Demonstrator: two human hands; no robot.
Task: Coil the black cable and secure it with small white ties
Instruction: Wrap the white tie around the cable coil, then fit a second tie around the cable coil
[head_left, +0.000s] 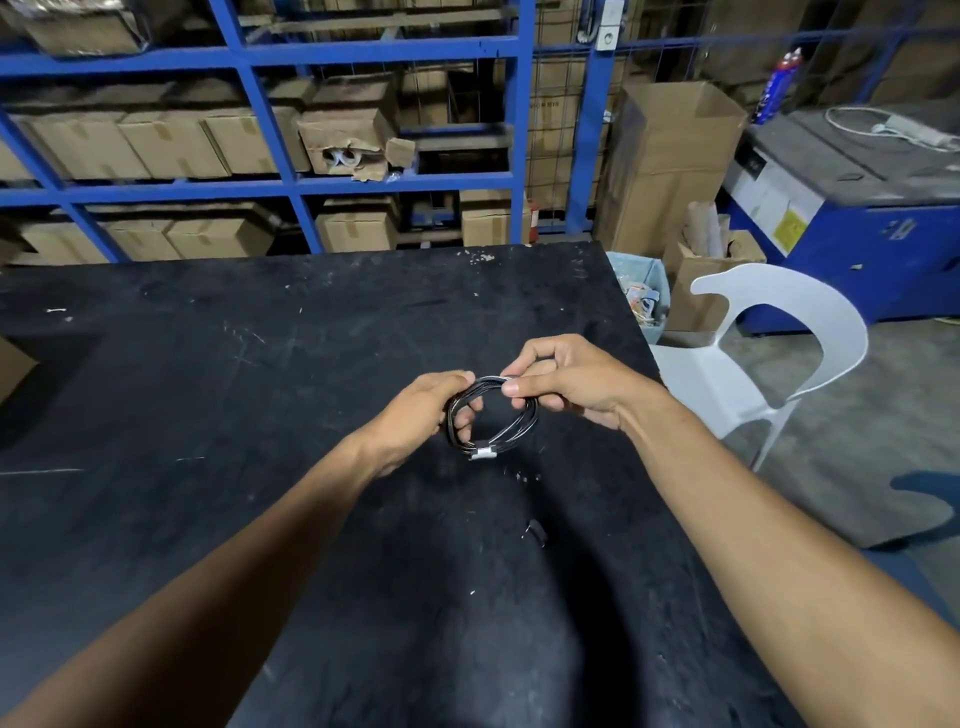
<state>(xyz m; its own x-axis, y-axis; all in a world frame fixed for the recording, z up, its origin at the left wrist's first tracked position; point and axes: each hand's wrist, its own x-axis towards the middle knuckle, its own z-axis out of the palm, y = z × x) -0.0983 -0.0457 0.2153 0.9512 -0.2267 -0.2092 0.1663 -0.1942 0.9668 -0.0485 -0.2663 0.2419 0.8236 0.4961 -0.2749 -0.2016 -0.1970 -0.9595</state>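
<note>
The black cable (519, 423) is wound into a small round coil held just above the black table (208, 389). A small white tie (484, 453) wraps the coil's near side. My left hand (421, 415) grips the coil's left side, fingers through the loop. My right hand (566, 382) pinches the coil's top between thumb and forefinger, where a second bit of white tie (493, 378) shows. A small dark piece (536, 531) lies on the table nearer to me.
A white plastic chair (769, 353) stands at the table's right edge, with a bin of scraps (641, 296) behind it. Blue shelving (260, 182) with cardboard boxes runs along the back. A blue machine (857, 218) stands at the far right.
</note>
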